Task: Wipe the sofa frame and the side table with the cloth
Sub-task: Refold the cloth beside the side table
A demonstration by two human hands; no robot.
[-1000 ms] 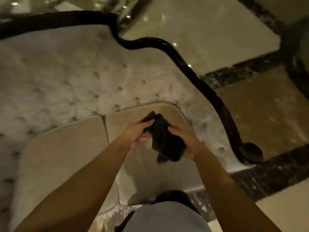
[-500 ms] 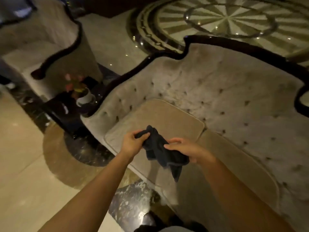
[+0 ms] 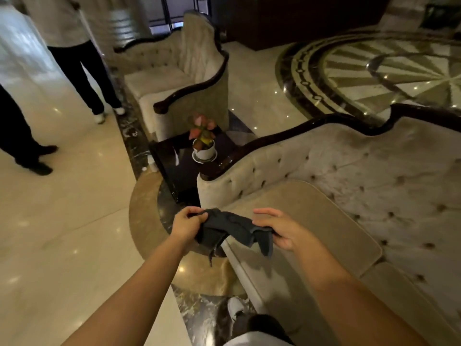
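Both hands pinched the dark cloth [image 3: 230, 227] stretched between them; the side table [image 3: 179, 166] lay ahead-left, nearer the left hand [image 3: 185, 224] than the right hand [image 3: 282, 228]

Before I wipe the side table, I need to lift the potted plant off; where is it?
In the head view, upper centre: the potted plant stands on the dark side table, between the armchair and the sofa's dark armrest.

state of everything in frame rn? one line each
cloth: bunched, held in the air between both hands
left hand: shut on cloth
right hand: shut on cloth, upper fingers loose
side table: untouched, holds the plant
potted plant: upright on side table
sofa frame: untouched
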